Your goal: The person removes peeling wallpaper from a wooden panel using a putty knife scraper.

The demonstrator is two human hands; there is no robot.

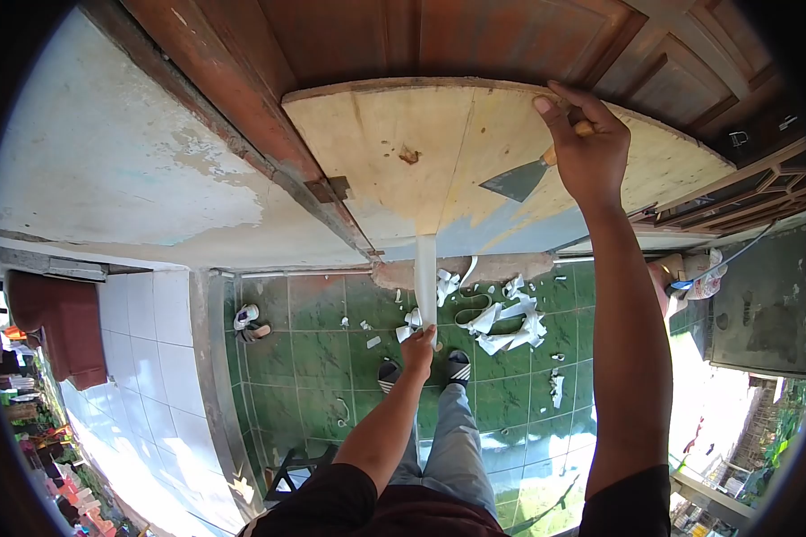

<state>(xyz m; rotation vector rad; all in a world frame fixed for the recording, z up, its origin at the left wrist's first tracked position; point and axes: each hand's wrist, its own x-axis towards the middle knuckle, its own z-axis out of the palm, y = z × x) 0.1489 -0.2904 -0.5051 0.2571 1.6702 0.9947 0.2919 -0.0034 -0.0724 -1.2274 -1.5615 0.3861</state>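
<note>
Fingers of left hand point(415, 353), six o'clock, clamped on strip point(427, 277); those of right hand point(595, 157), two o'clock, closed round scraper point(516, 182). Board point(376, 134), twelve o'clock: mostly bare, blue-grey layer point(475, 237) remaining low. Scraps point(487, 322), four o'clock.

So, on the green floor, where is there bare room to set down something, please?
The widest bare patch of green floor lies left, between the white object and the left slipper, with small scraps near the slipper. A narrower one is right of the peeled strips. It is crowded ahead of the right slipper, where those strips pile up.
</note>
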